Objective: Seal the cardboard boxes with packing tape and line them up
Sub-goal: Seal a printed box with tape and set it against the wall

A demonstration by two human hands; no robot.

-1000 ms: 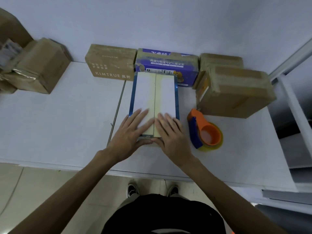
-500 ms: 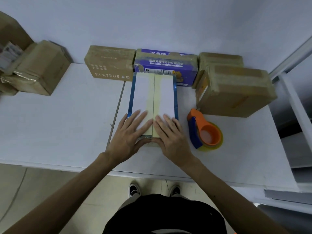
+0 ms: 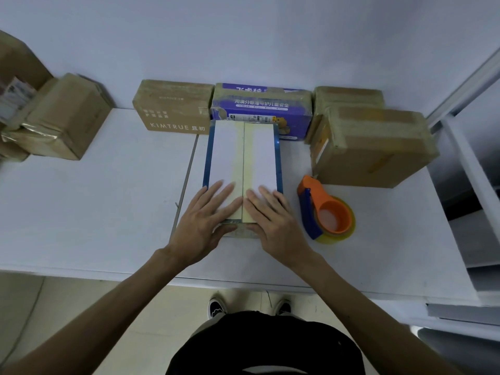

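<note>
BOX: white-topped box (image 3: 259, 155) under both hands' fingers, tape strip (image 3: 238, 158) along its seam | HANDS: left hand (image 3: 204, 223), right hand (image 3: 274, 223) flat, fingers straight, pressing near end | STATUS: seam apparently sealed; lining up remains | BEYOND FINGERTIPS: taped KIMTRUE box (image 3: 173, 106), purple box (image 3: 261, 106) | RIGHT OF FINGERS: tape dispenser (image 3: 324, 209)

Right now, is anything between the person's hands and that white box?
Nothing visible. The left hand and right hand already lie flat on the white box at its near end, either side of its taped seam. The tape dispenser sits off to the right, clear of them.
</note>
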